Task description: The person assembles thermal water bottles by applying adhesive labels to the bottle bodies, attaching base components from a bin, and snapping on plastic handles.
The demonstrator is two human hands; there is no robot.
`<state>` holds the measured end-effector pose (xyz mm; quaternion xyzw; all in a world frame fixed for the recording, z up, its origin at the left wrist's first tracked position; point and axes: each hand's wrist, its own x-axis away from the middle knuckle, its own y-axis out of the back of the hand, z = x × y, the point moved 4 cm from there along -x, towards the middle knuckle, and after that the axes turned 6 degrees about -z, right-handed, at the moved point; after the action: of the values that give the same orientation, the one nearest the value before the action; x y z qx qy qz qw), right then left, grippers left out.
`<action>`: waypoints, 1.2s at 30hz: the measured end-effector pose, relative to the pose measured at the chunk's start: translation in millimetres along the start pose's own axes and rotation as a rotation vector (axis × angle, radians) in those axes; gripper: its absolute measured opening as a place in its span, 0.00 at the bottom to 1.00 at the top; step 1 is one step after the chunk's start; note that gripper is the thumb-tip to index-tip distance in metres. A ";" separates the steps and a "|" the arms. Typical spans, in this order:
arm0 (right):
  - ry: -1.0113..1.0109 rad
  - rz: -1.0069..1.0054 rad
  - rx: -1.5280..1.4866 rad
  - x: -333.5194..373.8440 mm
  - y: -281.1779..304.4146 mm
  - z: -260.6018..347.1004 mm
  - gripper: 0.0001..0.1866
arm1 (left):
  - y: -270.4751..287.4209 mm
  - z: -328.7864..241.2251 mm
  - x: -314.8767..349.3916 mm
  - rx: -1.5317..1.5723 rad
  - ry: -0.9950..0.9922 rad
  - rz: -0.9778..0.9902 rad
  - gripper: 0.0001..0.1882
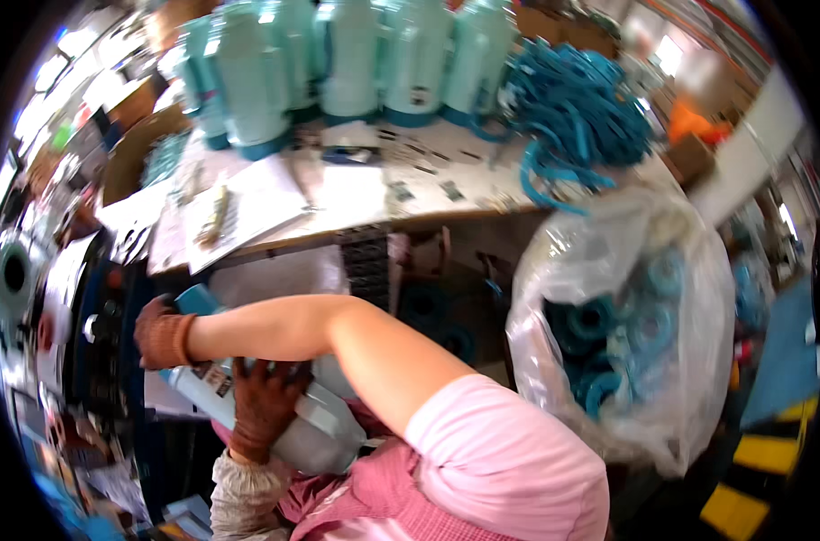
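A light-blue vacuum jug (324, 419) lies slanted across my lap, its lower end toward the left. My left hand (265, 401), in a brown glove, wraps over the jug's body with the fingers curled round it. My right arm, in a short pink sleeve, crosses to the left. At its end my right hand (160, 334), in a brown knit glove, closes on the jug's lower end beside a teal band (198, 300). The right fingertips are partly hidden.
Several light-blue jugs (351, 63) with teal bases stand along the worktable (464, 194). Teal straps (577, 104) are heaped at its right. A clear plastic bag (698, 361) of teal ring-shaped parts stands right of my lap. Machinery (90, 316) flanks the left.
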<state>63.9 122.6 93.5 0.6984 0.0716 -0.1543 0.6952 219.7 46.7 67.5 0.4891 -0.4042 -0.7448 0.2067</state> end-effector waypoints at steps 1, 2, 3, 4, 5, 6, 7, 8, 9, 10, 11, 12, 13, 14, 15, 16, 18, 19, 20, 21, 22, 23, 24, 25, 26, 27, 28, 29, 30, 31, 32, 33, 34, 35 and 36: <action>-0.040 0.055 -0.132 -1.5 -6.6 -8.6 0.26 | -1.6 5.5 -11.8 0.049 0.096 0.094 0.10; -0.080 0.094 -0.242 -0.1 -2.3 -23.7 0.28 | 0.4 9.3 -18.2 0.127 0.079 0.068 0.10; -0.145 -0.174 -0.179 21.4 -21.9 -79.2 0.33 | -9.9 3.0 -34.4 0.153 -0.042 0.047 0.10; -0.023 -0.343 -0.165 35.0 6.6 -77.5 0.37 | -6.0 21.7 -14.6 0.121 -0.045 0.049 0.09; 0.010 -0.472 -0.180 57.4 32.4 -88.3 0.32 | -3.2 42.4 0.4 0.112 0.017 -0.021 0.09; 0.043 -0.738 -0.230 94.8 55.0 -102.8 0.28 | -2.0 64.3 17.4 0.107 0.079 -0.086 0.10; 0.081 -0.887 -0.412 136.4 80.2 -112.4 0.22 | 8.7 91.5 39.2 0.162 0.216 -0.110 0.11; 0.052 -0.871 -0.514 185.0 98.1 -125.0 0.18 | 18.3 115.5 57.3 0.227 0.341 -0.150 0.12; -0.121 -0.821 -0.646 246.8 116.4 -138.3 0.14 | 19.3 133.8 69.6 0.286 0.444 -0.182 0.12; -0.301 -0.835 -0.416 317.0 131.2 -148.1 0.12 | 16.9 143.6 73.1 0.320 0.513 -0.204 0.12; -0.588 -0.793 -0.467 389.4 140.5 -155.3 0.11 | 25.1 144.2 82.5 0.311 0.559 -0.233 0.11; -0.959 -0.886 -0.640 460.3 142.9 -160.9 0.10 | 24.9 143.0 84.5 0.308 0.585 -0.227 0.11; -1.330 -0.668 -0.261 518.3 175.5 -141.2 0.11 | 22.9 139.0 85.7 0.303 0.606 -0.212 0.11; -1.405 -0.503 0.257 587.9 180.4 -122.7 0.14 | 17.2 133.5 81.6 0.315 0.610 -0.203 0.11; -1.406 -0.102 0.503 640.0 177.6 -105.1 0.15 | 9.8 127.4 78.4 0.333 0.618 -0.188 0.11; -1.728 -0.029 0.485 705.8 162.7 -97.5 0.16 | 1.1 120.0 74.1 0.358 0.620 -0.168 0.11; -2.157 -0.144 0.068 792.0 123.6 -86.5 0.17 | -10.2 107.3 66.9 0.408 0.623 -0.119 0.11; -2.044 -0.134 0.352 848.1 95.7 -79.3 0.18 | -17.3 100.3 61.6 0.454 0.624 -0.097 0.11; -2.084 -0.154 0.406 838.5 88.7 -80.4 0.21 | -15.4 93.8 65.7 0.463 0.648 -0.069 0.11; -2.235 -0.142 0.350 847.7 77.8 -77.1 0.22 | -15.4 87.2 65.4 0.496 0.664 -0.042 0.11; -2.382 -0.123 0.281 858.5 60.1 -74.0 0.23 | -13.3 79.6 65.0 0.540 0.679 -0.008 0.11; -2.306 0.039 0.191 869.7 32.7 -74.8 0.24 | -11.5 73.2 65.1 0.588 0.703 0.027 0.11; -2.203 0.203 0.116 878.5 -1.3 -78.3 0.26 | -10.0 66.6 68.8 0.648 0.746 0.063 0.11; -2.208 0.533 0.226 884.1 -39.8 -68.0 0.26 | -12.2 60.6 70.9 0.737 0.802 0.095 0.11; -2.171 0.707 0.060 861.0 -53.7 -65.4 0.24 | -8.1 50.4 75.1 0.820 0.892 0.130 0.11; -2.289 0.633 -0.007 873.4 -70.4 -61.6 0.21 | -8.2 46.5 69.3 0.963 0.981 0.142 0.11; -2.096 0.765 -0.024 886.9 -73.4 -52.4 0.20 | -7.2 38.9 65.7 1.164 1.114 0.135 0.11; -2.061 0.778 -0.039 891.9 -80.8 -51.9 0.20 | 3.1 33.9 62.6 1.330 1.270 0.081 0.11; -2.076 0.789 -0.046 892.4 -85.9 -52.8 0.20 | 17.6 32.9 64.6 1.463 1.430 -0.020 0.11; -2.082 0.804 -0.046 894.8 -88.1 -51.6 0.20 | 28.0 35.5 76.4 1.528 1.539 -0.116 0.11; -2.102 0.815 -0.031 900.1 -85.0 -49.4 0.20 | 25.5 44.7 94.4 1.525 1.563 -0.150 0.11; -2.101 0.827 -0.034 900.6 -82.5 -49.5 0.20 | 26.2 52.0 125.2 1.302 1.445 -0.068 0.12; -2.102 0.825 -0.024 898.6 -75.7 -49.3 0.20 | 25.6 58.3 158.0 1.051 1.334 0.005 0.13; -2.096 0.830 -0.022 896.7 -71.2 -48.7 0.21 | 27.2 65.1 190.3 0.800 1.240 0.062 0.14; -2.066 0.843 -0.011 889.8 -67.0 -59.3 0.21 | 57.7 46.6 177.9 0.614 1.055 0.271 0.16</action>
<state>888.1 81.2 -251.2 0.1999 -0.7831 -0.4124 0.4204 95.3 -93.6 23.1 0.7724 -0.5018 -0.2202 0.3211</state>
